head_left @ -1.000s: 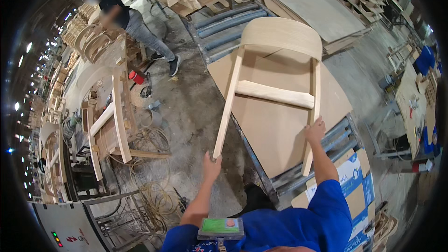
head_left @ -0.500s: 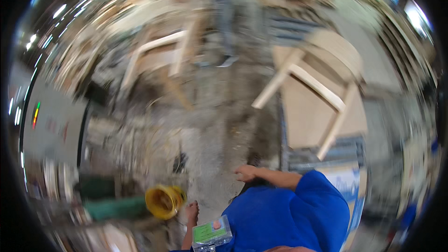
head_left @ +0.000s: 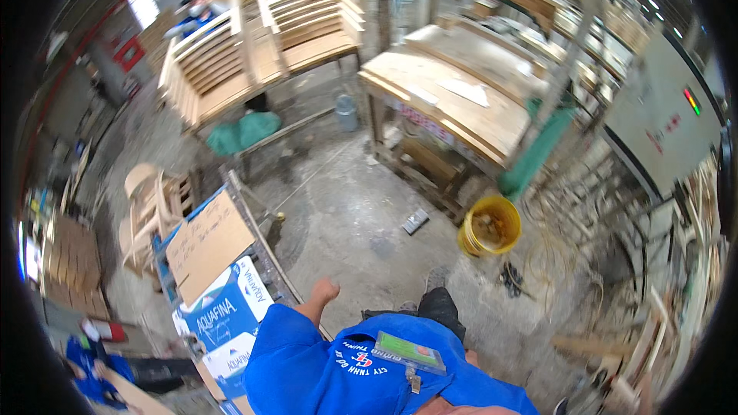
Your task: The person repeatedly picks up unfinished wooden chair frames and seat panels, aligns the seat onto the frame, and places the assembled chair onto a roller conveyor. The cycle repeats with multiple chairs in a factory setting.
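Note:
My left hand (head_left: 325, 290) is in front of my body, its fingers curled in, and nothing shows in it. Closest to it is a low rack (head_left: 270, 261) at my left, topped with brown cardboard (head_left: 209, 246) and blue-and-white printed cardboard (head_left: 223, 315). Of my right hand (head_left: 471, 357), only a bit of skin shows low beside my blue shirt; its fingers are hidden. Ahead and to the right of my feet, a yellow bucket (head_left: 492, 227) with brownish contents stands on the floor. A small dark-and-light flat object (head_left: 415, 221) lies left of the bucket.
Slatted wooden pieces (head_left: 207, 69) rest on a stand at the far left. A wooden workbench (head_left: 453, 100) stands ahead. To the right are a grey control cabinet (head_left: 665, 115), loose hoses (head_left: 550, 253) and wood scraps (head_left: 600, 347). Chair frames (head_left: 154, 204) stand left; co-workers appear far and lower left.
My view has turned sharply: the bucket and cabinet have passed from the left side to the right. The chair frame on cardboard is out of view. My right hand is now mostly hidden.

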Demonstrator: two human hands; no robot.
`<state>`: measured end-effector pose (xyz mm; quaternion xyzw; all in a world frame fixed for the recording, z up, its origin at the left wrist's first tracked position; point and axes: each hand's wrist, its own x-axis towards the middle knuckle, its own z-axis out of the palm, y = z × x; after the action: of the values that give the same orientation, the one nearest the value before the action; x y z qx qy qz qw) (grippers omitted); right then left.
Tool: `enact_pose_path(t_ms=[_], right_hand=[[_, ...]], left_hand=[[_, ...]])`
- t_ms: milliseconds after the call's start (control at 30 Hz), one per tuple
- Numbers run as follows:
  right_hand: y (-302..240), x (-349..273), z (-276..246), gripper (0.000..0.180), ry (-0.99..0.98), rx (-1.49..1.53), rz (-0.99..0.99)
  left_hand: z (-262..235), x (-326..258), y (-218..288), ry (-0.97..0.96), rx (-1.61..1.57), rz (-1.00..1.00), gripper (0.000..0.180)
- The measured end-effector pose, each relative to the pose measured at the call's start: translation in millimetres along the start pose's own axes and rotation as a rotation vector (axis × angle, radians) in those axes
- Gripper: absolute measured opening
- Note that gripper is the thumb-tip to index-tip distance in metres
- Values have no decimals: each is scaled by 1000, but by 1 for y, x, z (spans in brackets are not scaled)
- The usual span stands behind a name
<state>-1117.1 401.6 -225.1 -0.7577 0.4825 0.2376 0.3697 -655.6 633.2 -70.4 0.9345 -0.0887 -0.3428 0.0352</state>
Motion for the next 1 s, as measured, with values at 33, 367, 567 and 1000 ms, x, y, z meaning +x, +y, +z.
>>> enact_pose_path(t_ms=[33, 367, 567, 1000], right_hand=[[-14, 19, -16, 21, -43, -30, -30], [-218, 241, -218, 7, -191, 853, 69], [-361, 326, -245, 7, -178, 753, 37], [-593, 409, -304, 12, -414, 519, -229]], left_hand=[[13, -6, -25, -28, -24, -48, 62], [38, 35, 21, -567, -380, -171, 49], [-42, 150, 62, -394, -609, -142, 40], [-316, 315, 130, 175, -1584, -99, 29]])
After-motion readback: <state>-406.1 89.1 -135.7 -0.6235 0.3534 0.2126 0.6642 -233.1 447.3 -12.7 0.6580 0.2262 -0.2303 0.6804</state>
